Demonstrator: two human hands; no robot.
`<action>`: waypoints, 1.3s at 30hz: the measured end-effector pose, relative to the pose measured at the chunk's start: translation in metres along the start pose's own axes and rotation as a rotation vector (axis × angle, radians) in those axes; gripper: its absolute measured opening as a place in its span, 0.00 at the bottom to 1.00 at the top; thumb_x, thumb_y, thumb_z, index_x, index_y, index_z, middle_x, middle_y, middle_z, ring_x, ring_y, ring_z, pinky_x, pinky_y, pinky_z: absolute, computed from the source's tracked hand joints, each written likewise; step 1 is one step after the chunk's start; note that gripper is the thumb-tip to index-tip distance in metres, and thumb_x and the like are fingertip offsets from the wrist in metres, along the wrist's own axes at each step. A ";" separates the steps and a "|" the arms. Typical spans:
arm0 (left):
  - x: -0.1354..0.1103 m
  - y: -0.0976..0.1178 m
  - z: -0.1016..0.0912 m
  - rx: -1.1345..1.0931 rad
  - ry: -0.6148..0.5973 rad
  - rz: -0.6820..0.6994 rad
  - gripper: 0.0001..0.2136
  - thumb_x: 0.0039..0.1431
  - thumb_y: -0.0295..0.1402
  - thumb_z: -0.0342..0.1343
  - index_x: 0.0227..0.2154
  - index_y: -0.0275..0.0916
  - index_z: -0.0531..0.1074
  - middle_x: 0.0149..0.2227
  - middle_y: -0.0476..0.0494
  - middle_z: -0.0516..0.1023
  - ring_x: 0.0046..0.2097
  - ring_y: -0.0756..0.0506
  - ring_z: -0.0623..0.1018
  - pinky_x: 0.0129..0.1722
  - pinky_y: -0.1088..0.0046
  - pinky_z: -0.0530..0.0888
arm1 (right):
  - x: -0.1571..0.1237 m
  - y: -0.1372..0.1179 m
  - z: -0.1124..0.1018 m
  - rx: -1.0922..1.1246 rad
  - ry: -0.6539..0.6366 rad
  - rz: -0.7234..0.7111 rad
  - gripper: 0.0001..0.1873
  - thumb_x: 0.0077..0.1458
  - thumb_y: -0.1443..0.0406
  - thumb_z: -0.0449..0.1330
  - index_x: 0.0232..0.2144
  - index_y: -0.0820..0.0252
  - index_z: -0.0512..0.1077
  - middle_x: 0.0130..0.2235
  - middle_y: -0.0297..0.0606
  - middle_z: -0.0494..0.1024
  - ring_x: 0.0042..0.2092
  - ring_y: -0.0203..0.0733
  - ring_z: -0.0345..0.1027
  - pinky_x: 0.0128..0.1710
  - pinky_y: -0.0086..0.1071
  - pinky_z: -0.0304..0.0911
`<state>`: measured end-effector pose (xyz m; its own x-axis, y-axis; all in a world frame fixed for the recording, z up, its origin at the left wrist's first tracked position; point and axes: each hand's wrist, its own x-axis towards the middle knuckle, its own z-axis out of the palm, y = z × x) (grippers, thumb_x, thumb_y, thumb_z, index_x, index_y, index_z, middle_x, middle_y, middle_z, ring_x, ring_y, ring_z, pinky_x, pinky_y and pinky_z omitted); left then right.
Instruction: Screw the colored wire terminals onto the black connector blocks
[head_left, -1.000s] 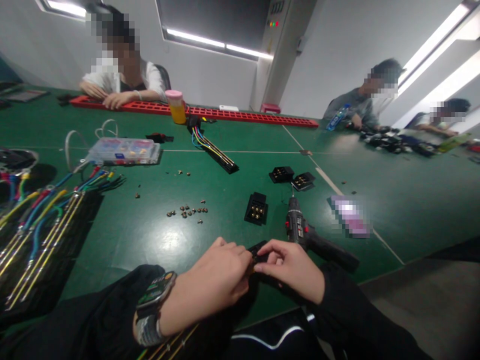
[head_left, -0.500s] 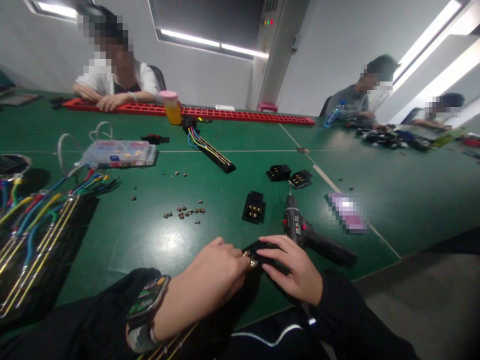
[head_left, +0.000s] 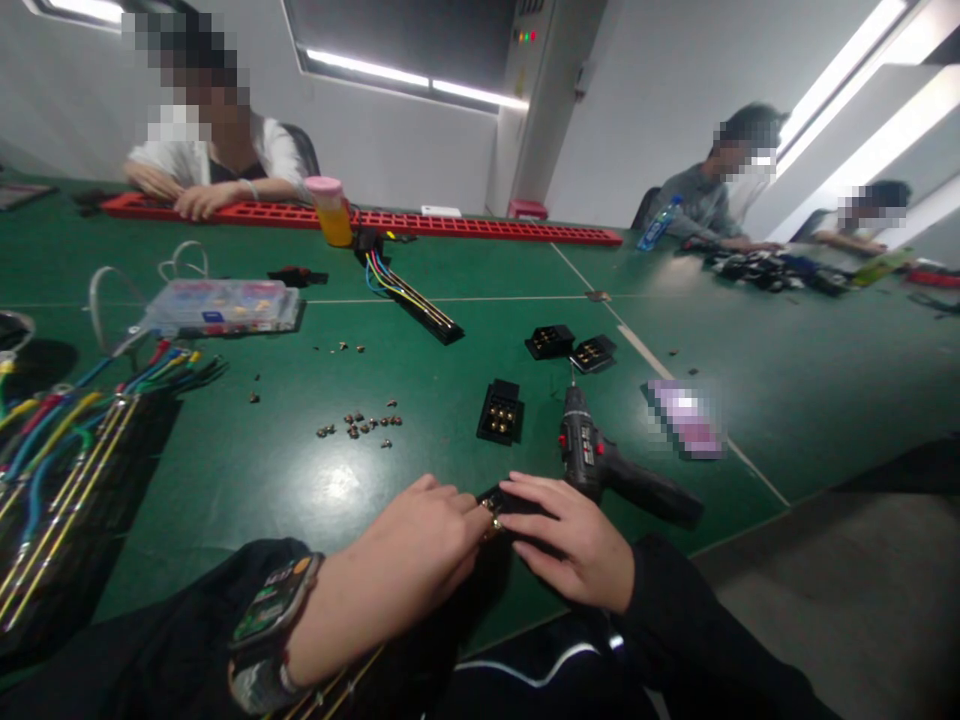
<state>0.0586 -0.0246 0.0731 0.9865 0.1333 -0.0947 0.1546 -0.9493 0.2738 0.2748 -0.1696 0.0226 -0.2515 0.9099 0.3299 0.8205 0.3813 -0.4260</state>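
Low in front of me is a small black terminal block (head_left: pixel 491 495) with brass-coloured screws in it, partly covered by both hands. My left hand (head_left: pixel 420 540), a watch on its wrist, is closed at the block's left end, its fingertips by the screws; what they pinch is hidden. Over the block's right side lie the bent fingers of my right hand (head_left: pixel 574 545), gripping it. A similar terminal block (head_left: pixel 501 412) with several screws lies just beyond. Loose screws (head_left: pixel 361 425) are scattered on the green table (head_left: pixel 420 385) to its left.
A black cordless drill (head_left: pixel 592 455) lies beside my right hand, its bit near two more terminal blocks (head_left: pixel 551 341). Wired brass strips (head_left: pixel 71 500) are at left, below a clear parts box (head_left: pixel 225 305). A phone (head_left: pixel 684 418) lies at right. Other people sit across the table.
The whole view has shifted slightly, so things sit a little further left. My left hand's fingers now cover more of the block's screws; both hands stay at the block.
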 end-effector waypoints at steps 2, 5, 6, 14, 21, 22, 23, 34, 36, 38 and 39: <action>0.000 -0.001 0.002 0.000 0.016 0.011 0.05 0.67 0.28 0.55 0.44 0.39 0.73 0.39 0.43 0.80 0.39 0.41 0.78 0.41 0.64 0.70 | -0.001 0.000 0.002 -0.013 -0.002 0.004 0.20 0.64 0.68 0.61 0.57 0.52 0.73 0.65 0.44 0.71 0.69 0.49 0.60 0.63 0.49 0.64; -0.001 -0.004 0.007 0.021 0.045 -0.010 0.05 0.65 0.30 0.58 0.43 0.39 0.72 0.40 0.43 0.79 0.41 0.40 0.77 0.42 0.62 0.71 | -0.004 -0.002 0.006 -0.023 -0.006 0.024 0.20 0.64 0.68 0.60 0.58 0.52 0.73 0.66 0.44 0.70 0.70 0.49 0.59 0.63 0.49 0.65; -0.001 -0.005 0.008 0.036 0.055 -0.030 0.06 0.64 0.30 0.59 0.43 0.39 0.71 0.40 0.42 0.79 0.41 0.39 0.77 0.43 0.61 0.72 | -0.005 -0.002 0.007 -0.024 -0.006 0.036 0.20 0.64 0.68 0.60 0.58 0.52 0.72 0.67 0.44 0.69 0.70 0.49 0.58 0.63 0.49 0.65; -0.001 -0.007 0.014 -0.063 -0.008 -0.111 0.13 0.56 0.22 0.53 0.44 0.39 0.65 0.42 0.41 0.76 0.37 0.42 0.77 0.37 0.66 0.75 | -0.009 0.000 0.013 -0.107 0.011 0.025 0.20 0.65 0.68 0.61 0.59 0.50 0.73 0.67 0.41 0.69 0.70 0.50 0.59 0.63 0.49 0.67; -0.005 -0.010 0.026 0.019 -0.014 -0.079 0.14 0.57 0.21 0.50 0.45 0.40 0.64 0.39 0.42 0.75 0.34 0.40 0.77 0.32 0.65 0.74 | -0.005 0.008 0.018 -0.105 0.065 -0.065 0.23 0.64 0.74 0.57 0.58 0.54 0.74 0.65 0.45 0.72 0.70 0.48 0.61 0.64 0.45 0.68; -0.006 -0.010 0.027 0.009 -0.011 -0.084 0.15 0.57 0.21 0.49 0.45 0.40 0.64 0.39 0.42 0.75 0.34 0.40 0.77 0.32 0.65 0.73 | -0.004 0.009 0.019 -0.099 0.066 -0.076 0.23 0.64 0.75 0.57 0.59 0.54 0.74 0.65 0.45 0.72 0.70 0.48 0.60 0.64 0.45 0.67; -0.007 -0.010 0.028 -0.012 -0.008 -0.087 0.15 0.57 0.21 0.49 0.45 0.40 0.63 0.40 0.42 0.75 0.35 0.40 0.77 0.33 0.65 0.73 | -0.004 0.011 0.019 -0.093 0.065 -0.082 0.24 0.64 0.74 0.57 0.59 0.54 0.73 0.65 0.45 0.71 0.70 0.48 0.60 0.64 0.45 0.67; -0.015 -0.024 0.023 -0.429 -0.078 -0.292 0.14 0.58 0.36 0.57 0.44 0.42 0.61 0.38 0.44 0.76 0.36 0.41 0.77 0.32 0.67 0.68 | -0.009 0.021 0.026 -0.072 0.077 -0.134 0.27 0.66 0.74 0.55 0.64 0.52 0.69 0.68 0.45 0.67 0.71 0.50 0.58 0.65 0.47 0.66; -0.015 -0.026 0.026 -0.469 -0.098 -0.304 0.16 0.57 0.36 0.58 0.45 0.42 0.61 0.38 0.44 0.77 0.37 0.41 0.78 0.33 0.67 0.68 | -0.009 0.019 0.025 -0.078 0.079 -0.138 0.28 0.65 0.75 0.55 0.64 0.53 0.69 0.68 0.45 0.67 0.71 0.51 0.58 0.65 0.48 0.66; -0.015 -0.028 0.027 -0.501 -0.130 -0.297 0.16 0.56 0.35 0.57 0.45 0.41 0.61 0.39 0.43 0.77 0.37 0.41 0.78 0.34 0.68 0.69 | -0.008 0.017 0.024 -0.080 0.079 -0.140 0.28 0.65 0.75 0.55 0.64 0.53 0.69 0.69 0.46 0.66 0.71 0.51 0.57 0.64 0.48 0.67; -0.014 -0.029 0.027 -0.515 -0.146 -0.291 0.15 0.56 0.35 0.56 0.45 0.41 0.61 0.39 0.43 0.77 0.38 0.41 0.78 0.34 0.68 0.69 | -0.008 0.017 0.023 -0.078 0.077 -0.140 0.27 0.65 0.75 0.55 0.63 0.53 0.69 0.69 0.46 0.66 0.71 0.51 0.57 0.64 0.49 0.67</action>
<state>0.0387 -0.0065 0.0410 0.8881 0.2918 -0.3550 0.4585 -0.6153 0.6412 0.2786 -0.1670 -0.0068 -0.3280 0.8325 0.4464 0.8185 0.4865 -0.3058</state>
